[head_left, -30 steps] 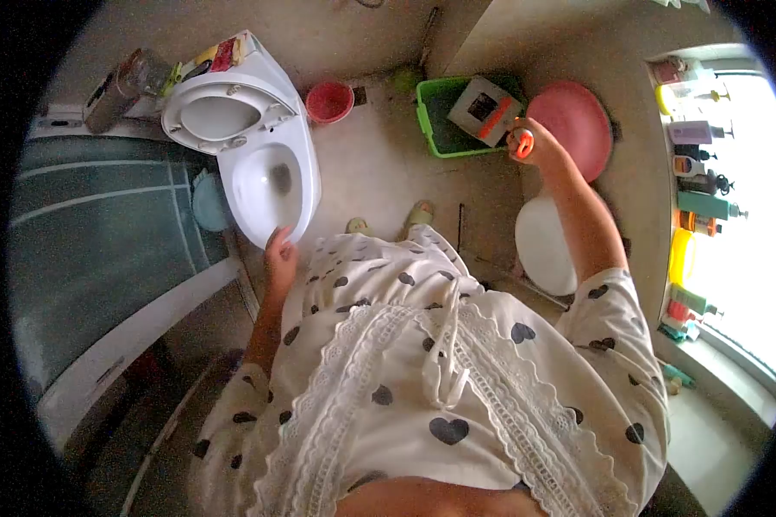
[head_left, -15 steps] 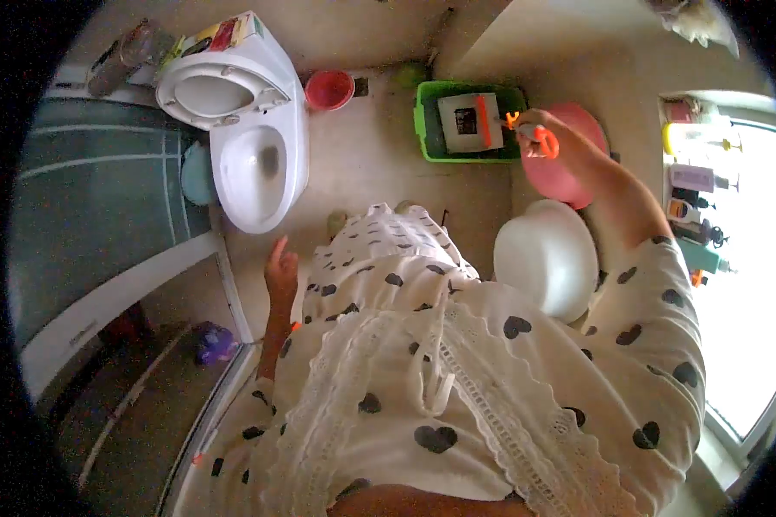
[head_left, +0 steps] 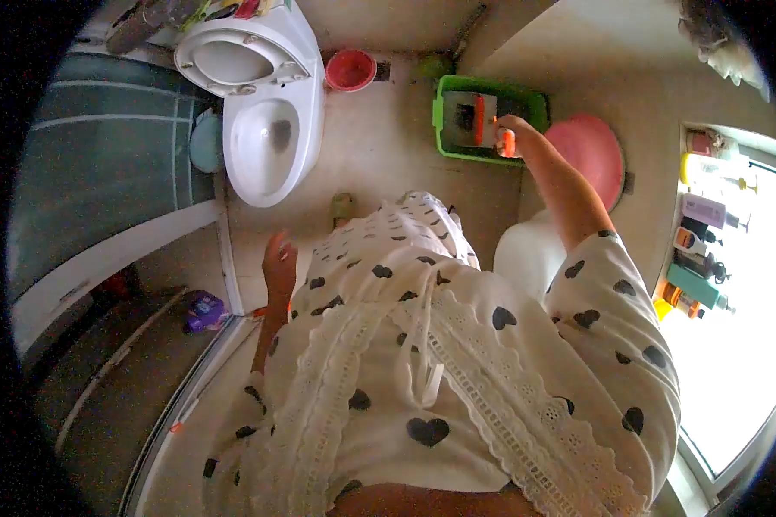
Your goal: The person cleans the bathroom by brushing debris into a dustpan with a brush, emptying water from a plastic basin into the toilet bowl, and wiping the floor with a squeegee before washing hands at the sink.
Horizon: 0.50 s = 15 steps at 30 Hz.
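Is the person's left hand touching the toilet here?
Apart. The head view shows it: a strip of floor separates the left hand from the toilet's front edge.

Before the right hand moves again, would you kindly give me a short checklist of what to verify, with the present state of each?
1. Right hand has hold of the orange-handled tool: ok.
2. Left hand is free: ok, nothing visible in it.
3. White box-like item lies inside the green tub: ok.
4. Tool is apart from the white item: cannot tell, the hand and the angle hide any contact.
5. Toilet lid is down: not ok, it stands raised, leaving the bowl uncovered.
6. Red basin is outside the tub: ok.
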Each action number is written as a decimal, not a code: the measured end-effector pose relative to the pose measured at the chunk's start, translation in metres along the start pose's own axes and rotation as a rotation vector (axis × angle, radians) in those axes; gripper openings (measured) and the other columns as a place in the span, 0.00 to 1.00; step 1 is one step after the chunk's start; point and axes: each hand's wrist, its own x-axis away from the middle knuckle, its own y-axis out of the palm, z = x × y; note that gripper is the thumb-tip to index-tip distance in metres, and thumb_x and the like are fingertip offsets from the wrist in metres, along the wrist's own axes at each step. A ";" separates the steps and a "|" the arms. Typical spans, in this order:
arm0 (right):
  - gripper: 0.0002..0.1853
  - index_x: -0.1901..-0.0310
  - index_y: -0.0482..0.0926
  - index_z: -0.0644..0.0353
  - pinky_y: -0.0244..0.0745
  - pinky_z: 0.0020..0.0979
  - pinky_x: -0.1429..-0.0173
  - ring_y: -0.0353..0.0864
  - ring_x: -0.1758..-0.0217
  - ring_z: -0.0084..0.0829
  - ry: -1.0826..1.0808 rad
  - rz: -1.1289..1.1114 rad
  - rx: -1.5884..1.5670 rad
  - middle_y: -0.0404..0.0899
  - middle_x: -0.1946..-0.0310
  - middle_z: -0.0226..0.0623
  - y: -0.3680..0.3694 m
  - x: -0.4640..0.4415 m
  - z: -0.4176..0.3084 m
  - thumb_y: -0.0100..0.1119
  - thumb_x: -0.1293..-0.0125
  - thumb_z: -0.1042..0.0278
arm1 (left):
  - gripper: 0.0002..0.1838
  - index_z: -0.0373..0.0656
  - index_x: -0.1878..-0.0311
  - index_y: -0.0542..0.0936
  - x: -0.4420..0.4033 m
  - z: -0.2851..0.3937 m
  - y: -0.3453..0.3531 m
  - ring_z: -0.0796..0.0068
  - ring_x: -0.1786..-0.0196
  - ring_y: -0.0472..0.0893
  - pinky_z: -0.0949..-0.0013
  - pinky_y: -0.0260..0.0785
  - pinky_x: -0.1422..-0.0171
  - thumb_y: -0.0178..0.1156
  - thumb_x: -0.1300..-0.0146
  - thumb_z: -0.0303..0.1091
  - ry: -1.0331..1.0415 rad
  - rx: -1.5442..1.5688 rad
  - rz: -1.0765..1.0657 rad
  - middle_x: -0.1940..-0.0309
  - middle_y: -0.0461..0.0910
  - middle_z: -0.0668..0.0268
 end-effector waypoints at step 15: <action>0.07 0.66 0.72 0.59 0.61 0.32 0.86 0.66 0.88 0.28 -0.389 0.015 0.114 0.67 0.84 0.32 -0.048 0.051 0.101 0.53 0.48 0.71 | 0.20 0.42 0.46 0.70 -0.056 0.023 -0.029 0.72 0.55 0.76 0.72 0.66 0.49 0.55 0.43 0.28 0.178 -0.035 -0.061 0.52 0.73 0.58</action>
